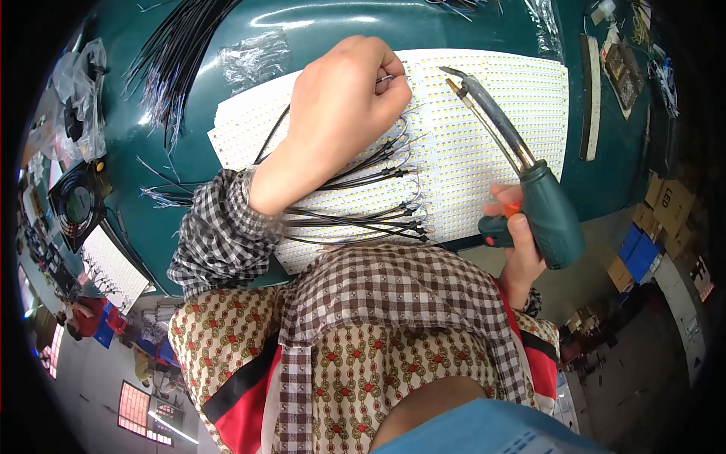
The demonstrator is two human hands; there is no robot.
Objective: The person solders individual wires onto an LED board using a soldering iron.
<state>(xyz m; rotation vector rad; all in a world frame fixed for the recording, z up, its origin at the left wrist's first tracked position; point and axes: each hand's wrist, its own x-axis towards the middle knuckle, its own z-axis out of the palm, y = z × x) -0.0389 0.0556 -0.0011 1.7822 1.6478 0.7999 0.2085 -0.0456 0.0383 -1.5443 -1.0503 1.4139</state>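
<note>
My left hand (342, 102) is closed in a pinch at the far edge of the white LED boards, with a thin black cable (274, 135) running out from under it. Its fingertips hide most of the cable's end. My right hand (520, 253) grips a green soldering gun (550, 216), fingers wrapped around the handle near an orange trigger. The gun's dark bent tip and brass-coloured feed tube point up and left, above the LED board (503, 113) and apart from it. Several black cables (355, 222) lie across the boards, their thin wire ends along a middle seam.
A thick bundle of black cables (178, 53) lies at the far left beside a crumpled clear bag (255, 57). A round fan (77, 206) stands left. At the right are a pale strip (590, 98) and a dirty metal tray (622, 72); cardboard boxes (669, 208) sit beyond.
</note>
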